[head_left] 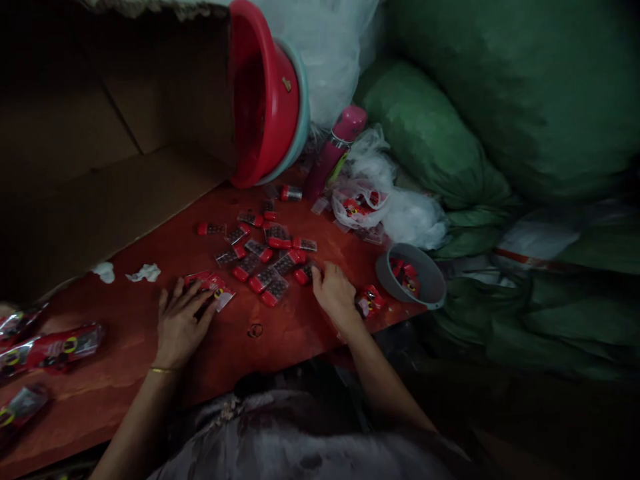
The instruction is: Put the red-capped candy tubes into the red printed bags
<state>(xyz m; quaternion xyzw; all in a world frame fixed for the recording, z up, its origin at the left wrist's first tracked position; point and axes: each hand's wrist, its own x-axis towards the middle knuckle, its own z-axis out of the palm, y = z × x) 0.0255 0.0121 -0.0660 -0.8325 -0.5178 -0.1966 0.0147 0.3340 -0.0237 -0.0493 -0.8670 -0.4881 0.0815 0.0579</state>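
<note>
My left hand [183,320], with a thin yellow band at the wrist, lies with fingers spread on a flat red printed packet [217,288]. To the right, my right hand [334,291] has its fingers bent and close together at a small clear pack with a red end [303,274]. Several similar clear packs with red ends and dark contents [274,291] are scattered on the red tabletop [235,363] between and beyond my hands. Beside my right wrist lies a small pile of red printed packets [371,300].
A grey bowl [435,283] of red packets stands at the table's right edge. Behind are a pink bottle [327,157], a plastic bag [420,217] and a tilted red basin [287,100]. An open cardboard box [165,180] stands at left, near filled red packages [55,348]. Green sacks [430,133] are at right.
</note>
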